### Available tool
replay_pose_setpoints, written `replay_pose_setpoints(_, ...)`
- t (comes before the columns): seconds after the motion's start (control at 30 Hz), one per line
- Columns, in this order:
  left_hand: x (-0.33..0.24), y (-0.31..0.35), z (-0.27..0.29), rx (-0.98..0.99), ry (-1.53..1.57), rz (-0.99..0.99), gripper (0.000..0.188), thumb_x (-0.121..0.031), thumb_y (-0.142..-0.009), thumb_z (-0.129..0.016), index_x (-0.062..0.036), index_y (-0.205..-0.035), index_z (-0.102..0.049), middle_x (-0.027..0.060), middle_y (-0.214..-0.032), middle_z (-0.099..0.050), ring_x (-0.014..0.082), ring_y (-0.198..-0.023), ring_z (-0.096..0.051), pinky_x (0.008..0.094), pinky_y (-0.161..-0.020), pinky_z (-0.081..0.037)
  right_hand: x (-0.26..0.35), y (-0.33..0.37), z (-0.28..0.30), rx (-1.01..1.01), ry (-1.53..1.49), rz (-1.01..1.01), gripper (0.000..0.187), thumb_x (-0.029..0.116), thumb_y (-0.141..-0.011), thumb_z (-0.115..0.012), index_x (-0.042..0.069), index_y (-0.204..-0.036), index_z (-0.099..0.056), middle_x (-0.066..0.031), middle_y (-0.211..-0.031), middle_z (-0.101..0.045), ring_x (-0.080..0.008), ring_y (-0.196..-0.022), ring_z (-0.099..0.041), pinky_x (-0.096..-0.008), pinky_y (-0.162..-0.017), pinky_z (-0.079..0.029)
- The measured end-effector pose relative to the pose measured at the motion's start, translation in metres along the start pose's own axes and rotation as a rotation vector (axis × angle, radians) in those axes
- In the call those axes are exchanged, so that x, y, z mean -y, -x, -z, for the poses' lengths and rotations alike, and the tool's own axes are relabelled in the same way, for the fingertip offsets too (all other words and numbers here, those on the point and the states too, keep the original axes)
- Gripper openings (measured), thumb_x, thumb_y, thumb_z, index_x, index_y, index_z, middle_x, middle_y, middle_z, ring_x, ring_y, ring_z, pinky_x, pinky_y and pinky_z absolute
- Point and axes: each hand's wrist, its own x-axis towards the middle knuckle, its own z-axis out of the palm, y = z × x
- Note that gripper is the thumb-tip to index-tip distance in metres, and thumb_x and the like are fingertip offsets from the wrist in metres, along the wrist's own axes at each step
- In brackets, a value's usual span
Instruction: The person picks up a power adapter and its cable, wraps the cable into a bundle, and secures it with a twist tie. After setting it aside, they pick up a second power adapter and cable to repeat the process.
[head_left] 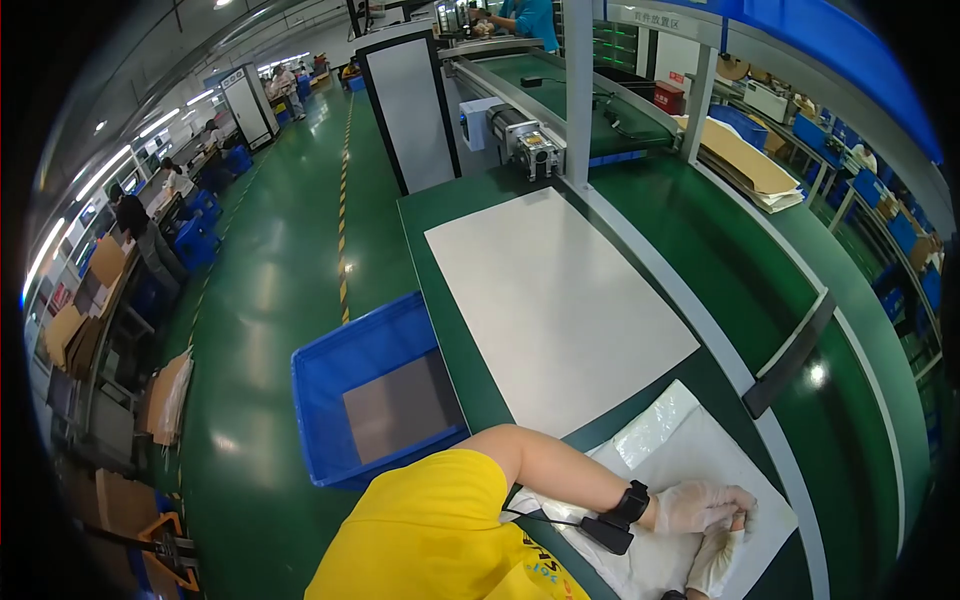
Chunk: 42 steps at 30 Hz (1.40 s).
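bag [700, 450] on table [460, 350], mat [550, 300] behind, crate [340, 400] left

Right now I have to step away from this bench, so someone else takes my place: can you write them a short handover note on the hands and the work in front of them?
Left hand: gloved, pressed flat on the white plastic bag, a black wrist band on that arm.
Right hand: gloved, just below the left, also touching the bag; whether it grips is unclear.
The bag lies flat at the near end of the green bench, next to the white mat.
A blue bin stands on the floor to the left.
Done: bag laid out. Left: cannot tell from here.
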Motion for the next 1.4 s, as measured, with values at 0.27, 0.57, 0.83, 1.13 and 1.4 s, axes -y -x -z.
replay_pose_setpoints(0.27, 0.006, -0.001, -0.001, 0.046, 0.031, -0.032, 0.024, -0.013, -0.098, -0.041, -0.0117, -0.119, -0.053, 0.0037, -0.103, -0.064, 0.0200, -0.101, -0.060, 0.0302, -0.093, -0.045, -0.012, -0.001, 0.005, -0.050, -0.097, 0.008, 0.035, 0.020, -0.102, -0.042, 0.000, -0.131, -0.046, -0.0128, -0.131, -0.047, -0.0226, -0.123, -0.045, -0.0362, -0.107, -0.037)
replay_pose_setpoints(0.57, 0.007, -0.001, -0.001, 0.048, -0.017, -0.015, 0.023, -0.014, -0.098, -0.042, -0.0111, -0.118, -0.053, 0.0061, -0.106, -0.064, 0.0263, -0.109, -0.060, 0.0331, -0.097, -0.044, -0.030, -0.007, 0.023, -0.050, -0.296, -0.029, 0.039, 0.023, -0.101, -0.047, 0.002, -0.134, -0.045, -0.0111, -0.132, -0.048, -0.0219, -0.125, -0.045, -0.0381, -0.108, -0.036)
replay_pose_setpoints(0.83, 0.003, -0.001, -0.001, 0.036, -0.046, 0.009, 0.022, -0.014, -0.098, -0.044, -0.0104, -0.117, -0.053, 0.0064, -0.105, -0.066, 0.0275, -0.113, -0.059, 0.0340, -0.097, -0.045, -0.032, -0.005, 0.027, -0.060, -0.417, -0.066, 0.038, 0.017, -0.102, -0.043, -0.003, -0.134, -0.042, -0.0135, -0.131, -0.047, -0.0225, -0.124, -0.044, -0.0370, -0.108, -0.036)
replay_pose_setpoints(1.13, 0.002, -0.002, 0.000, 0.023, -0.067, -0.024, 0.019, -0.013, -0.097, -0.045, -0.0097, -0.114, -0.053, 0.0073, -0.107, -0.066, 0.0272, -0.120, -0.056, 0.0353, -0.096, -0.046, -0.008, -0.002, 0.004, -0.039, -0.354, -0.058, 0.040, 0.018, -0.102, -0.044, -0.001, -0.136, -0.040, -0.0137, -0.132, -0.046, -0.0237, -0.123, -0.045, -0.0367, -0.106, -0.038)
replay_pose_setpoints(1.4, 0.001, 0.000, -0.001, 0.010, -0.101, -0.026, 0.020, -0.018, -0.097, -0.046, -0.0109, -0.114, -0.051, 0.0101, -0.120, -0.064, 0.0332, -0.110, -0.060, 0.0371, -0.092, -0.048, -0.005, 0.001, 0.001, -0.056, -0.413, -0.069, 0.040, 0.017, -0.101, -0.047, -0.001, -0.135, -0.040, -0.0139, -0.130, -0.047, -0.0236, -0.122, -0.046, -0.0369, -0.105, -0.039)
